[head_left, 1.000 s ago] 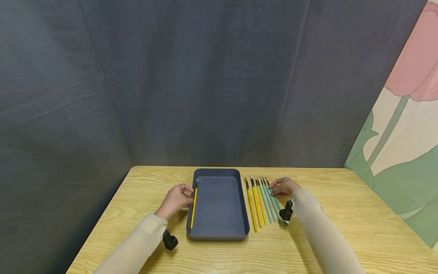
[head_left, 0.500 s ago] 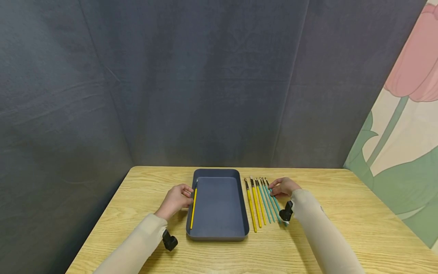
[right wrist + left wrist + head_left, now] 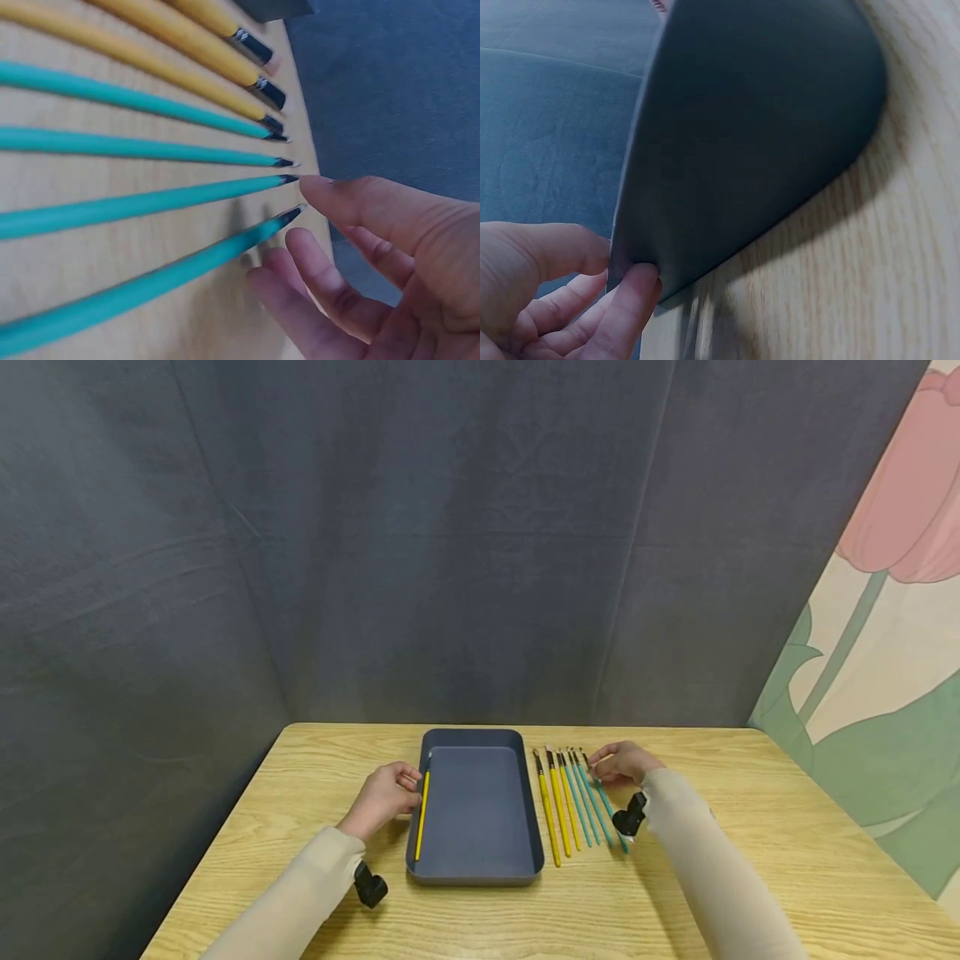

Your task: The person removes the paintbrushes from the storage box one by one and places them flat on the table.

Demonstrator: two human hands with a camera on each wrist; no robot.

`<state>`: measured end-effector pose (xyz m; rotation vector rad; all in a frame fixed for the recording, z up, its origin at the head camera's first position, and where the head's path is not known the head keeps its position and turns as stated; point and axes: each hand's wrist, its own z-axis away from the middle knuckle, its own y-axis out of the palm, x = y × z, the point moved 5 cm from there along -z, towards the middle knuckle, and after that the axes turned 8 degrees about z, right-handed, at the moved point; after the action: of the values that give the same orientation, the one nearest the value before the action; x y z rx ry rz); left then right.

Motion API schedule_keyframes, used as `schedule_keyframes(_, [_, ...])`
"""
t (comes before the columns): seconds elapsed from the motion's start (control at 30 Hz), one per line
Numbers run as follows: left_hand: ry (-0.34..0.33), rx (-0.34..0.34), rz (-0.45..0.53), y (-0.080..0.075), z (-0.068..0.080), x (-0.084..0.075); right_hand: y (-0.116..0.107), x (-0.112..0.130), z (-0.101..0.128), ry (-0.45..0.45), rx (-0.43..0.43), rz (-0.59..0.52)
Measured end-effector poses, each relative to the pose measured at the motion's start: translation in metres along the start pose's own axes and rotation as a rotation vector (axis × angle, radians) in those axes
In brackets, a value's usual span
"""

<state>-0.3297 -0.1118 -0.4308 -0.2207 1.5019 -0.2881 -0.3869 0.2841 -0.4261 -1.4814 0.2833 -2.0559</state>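
My left hand (image 3: 386,796) grips the left rim of a dark grey rectangular tray (image 3: 474,878), thumb and fingers on either side of its edge in the left wrist view. Inside, a yellow paintbrush (image 3: 423,814) lies along the left wall. My right hand (image 3: 375,262) is by the tip of the outermost teal paintbrush (image 3: 172,274), which lies between the thumb and the other fingers without being pinched. Several more brushes lie in a row between that one and the tray: teal paintbrushes (image 3: 135,145), then yellow paintbrushes (image 3: 187,39), tips pointing away.
Everything lies on a light wood-grain table (image 3: 465,927). A dark grey cloth (image 3: 480,552) hangs behind its far edge and down the left side. On the right stands a panel with a painted pink tulip (image 3: 892,510). Each wrist carries a small black camera (image 3: 369,885).
My right hand has shifted slightly up and to the right, off the outermost teal paintbrush. The left hand stays on the tray's rim. The head view has drifted a little.
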Motion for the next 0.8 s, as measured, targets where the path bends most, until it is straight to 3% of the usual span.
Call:
schedule_keyframes(0.37, [0.001, -0.001, 0.013, -0.001, -0.002, 0.000, 0.003, 0.032, 0.003, -0.067, 0.017, -0.064])
schedule_keyframes(0.8, [0.004, 0.007, 0.009, 0.002, 0.001, 0.001, 0.066, 0.091, 0.007, -0.250, 0.213, -0.157])
